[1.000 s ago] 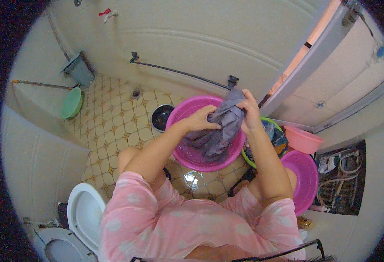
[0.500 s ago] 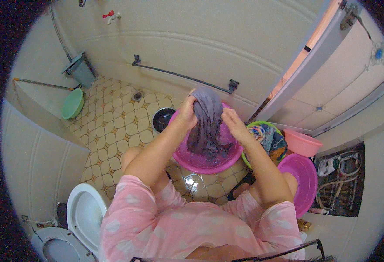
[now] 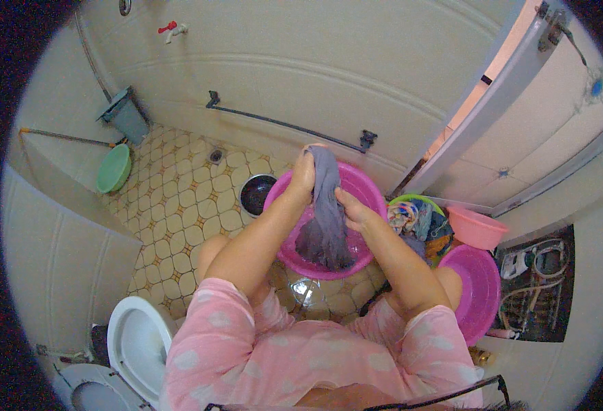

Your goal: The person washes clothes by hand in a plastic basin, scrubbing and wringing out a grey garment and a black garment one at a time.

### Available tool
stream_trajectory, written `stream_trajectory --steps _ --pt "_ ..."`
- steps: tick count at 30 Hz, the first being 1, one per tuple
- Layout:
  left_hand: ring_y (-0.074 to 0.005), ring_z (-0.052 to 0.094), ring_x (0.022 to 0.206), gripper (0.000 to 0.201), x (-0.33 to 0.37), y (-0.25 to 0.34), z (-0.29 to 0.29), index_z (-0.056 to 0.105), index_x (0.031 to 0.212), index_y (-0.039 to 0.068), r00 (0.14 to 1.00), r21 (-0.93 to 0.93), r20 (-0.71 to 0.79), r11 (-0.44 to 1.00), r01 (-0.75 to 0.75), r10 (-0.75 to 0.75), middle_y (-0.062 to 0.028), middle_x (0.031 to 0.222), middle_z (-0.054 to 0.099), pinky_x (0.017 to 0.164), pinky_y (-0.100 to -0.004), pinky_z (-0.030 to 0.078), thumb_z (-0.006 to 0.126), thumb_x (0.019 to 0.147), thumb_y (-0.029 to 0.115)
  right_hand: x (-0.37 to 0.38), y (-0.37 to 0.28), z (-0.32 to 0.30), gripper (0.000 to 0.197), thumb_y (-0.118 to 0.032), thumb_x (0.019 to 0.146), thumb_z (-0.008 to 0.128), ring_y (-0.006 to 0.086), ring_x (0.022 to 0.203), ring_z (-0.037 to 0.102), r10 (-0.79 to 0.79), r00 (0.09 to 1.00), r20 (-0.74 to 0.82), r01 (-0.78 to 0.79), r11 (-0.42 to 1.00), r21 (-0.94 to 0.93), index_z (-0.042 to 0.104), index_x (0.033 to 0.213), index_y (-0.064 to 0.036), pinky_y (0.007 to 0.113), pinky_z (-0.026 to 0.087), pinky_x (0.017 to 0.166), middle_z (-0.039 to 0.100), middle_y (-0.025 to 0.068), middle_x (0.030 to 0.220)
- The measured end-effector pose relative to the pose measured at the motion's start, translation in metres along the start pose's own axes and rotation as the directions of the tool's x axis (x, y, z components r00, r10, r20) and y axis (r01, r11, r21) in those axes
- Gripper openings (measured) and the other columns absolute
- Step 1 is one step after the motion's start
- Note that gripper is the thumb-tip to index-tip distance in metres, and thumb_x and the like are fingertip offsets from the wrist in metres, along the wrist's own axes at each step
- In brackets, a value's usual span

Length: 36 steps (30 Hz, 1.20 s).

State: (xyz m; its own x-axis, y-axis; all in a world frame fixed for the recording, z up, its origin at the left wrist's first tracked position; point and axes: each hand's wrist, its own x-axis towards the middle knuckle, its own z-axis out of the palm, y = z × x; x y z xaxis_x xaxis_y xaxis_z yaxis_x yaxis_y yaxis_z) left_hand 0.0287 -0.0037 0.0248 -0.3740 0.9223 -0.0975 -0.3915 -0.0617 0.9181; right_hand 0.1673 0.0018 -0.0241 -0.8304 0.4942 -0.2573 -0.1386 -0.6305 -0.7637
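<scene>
A wet grey cloth garment (image 3: 329,198) hangs in a long bunch over a round pink basin (image 3: 365,185). Its top is gripped by my left hand (image 3: 306,170), while the dark lower end lies in the basin near its front side. Lower down, my right hand (image 3: 353,209) closes on the right edge of the cloth. The basin stands on the tiled floor in front of my knees. What kind of garment it is cannot be made out.
Left of the basin stands a dark-filled bucket (image 3: 257,195). To its right are a green basin of clothes (image 3: 421,218), a small pink basin (image 3: 476,228) and another magenta basin (image 3: 476,294). A toilet (image 3: 137,342) is at lower left, a wall bar (image 3: 287,123) ahead.
The cloth has gone from a wide bunch to a narrower, longer strand, its lower end now nearer me. My right hand has moved down and left onto the cloth.
</scene>
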Motion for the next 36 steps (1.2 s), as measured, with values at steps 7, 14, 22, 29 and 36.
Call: stream_trajectory --steps 7,14,22,29,36 --pt "-0.0212 0.055 0.080 0.030 0.013 -0.014 -0.038 0.056 0.097 0.008 0.990 0.340 0.079 0.937 0.085 -0.118 -0.0092 0.091 0.057 0.070 -0.0354 0.044 0.033 0.080 0.018 -0.012 -0.018 0.036 0.052 -0.016 0.068 0.067 0.0244 0.090 0.056 0.005 1.000 0.002 -0.004 0.969 -0.246 0.043 0.113 -0.0047 0.036 0.045 0.081 0.056 0.0102 0.097" --pt "-0.0218 0.047 0.099 0.048 0.015 0.019 -0.042 0.035 0.123 0.009 0.742 0.015 0.628 0.957 0.289 -0.234 -0.0097 0.109 0.047 0.083 -0.0378 0.039 0.048 0.078 0.020 -0.007 -0.013 0.011 0.035 -0.012 0.069 0.060 0.0243 0.081 0.057 -0.013 0.996 -0.085 0.011 1.000 -0.015 0.051 0.100 0.0008 0.038 0.044 0.080 0.057 0.0102 0.086" --pt "-0.0317 0.035 0.118 0.086 0.001 0.019 -0.012 0.018 0.134 0.017 0.525 -0.287 0.850 0.801 0.526 -0.040 -0.0157 0.123 0.040 0.095 -0.0495 0.030 0.056 0.068 0.057 -0.013 0.003 0.023 0.026 -0.021 0.071 0.062 0.0189 0.070 0.052 0.024 0.978 0.207 -0.022 1.000 -0.010 0.051 0.085 -0.0023 0.037 0.040 0.083 0.050 0.0050 0.071" --pt "-0.0320 0.044 0.110 0.093 0.002 0.018 -0.013 0.017 0.133 0.013 0.527 -0.261 0.850 0.855 0.448 -0.017 -0.0119 0.113 0.050 0.089 -0.0531 0.037 0.061 0.064 0.057 -0.023 0.002 0.023 0.031 -0.022 0.071 0.064 0.0173 0.068 0.051 -0.030 0.992 0.125 0.018 0.995 0.097 0.048 0.089 -0.0031 0.038 0.040 0.084 0.049 0.0035 0.070" --pt "-0.0169 0.053 0.080 0.057 0.001 0.010 -0.012 0.035 0.125 0.009 0.685 -0.172 0.705 0.893 0.417 -0.184 -0.0028 0.083 0.052 0.075 -0.0378 0.048 0.061 0.077 0.027 -0.024 -0.005 0.030 0.030 -0.019 0.071 0.065 0.0147 0.066 0.050 0.057 0.998 0.024 -0.053 0.986 -0.160 0.048 0.091 -0.0039 0.033 0.044 0.073 0.049 0.0034 0.071"
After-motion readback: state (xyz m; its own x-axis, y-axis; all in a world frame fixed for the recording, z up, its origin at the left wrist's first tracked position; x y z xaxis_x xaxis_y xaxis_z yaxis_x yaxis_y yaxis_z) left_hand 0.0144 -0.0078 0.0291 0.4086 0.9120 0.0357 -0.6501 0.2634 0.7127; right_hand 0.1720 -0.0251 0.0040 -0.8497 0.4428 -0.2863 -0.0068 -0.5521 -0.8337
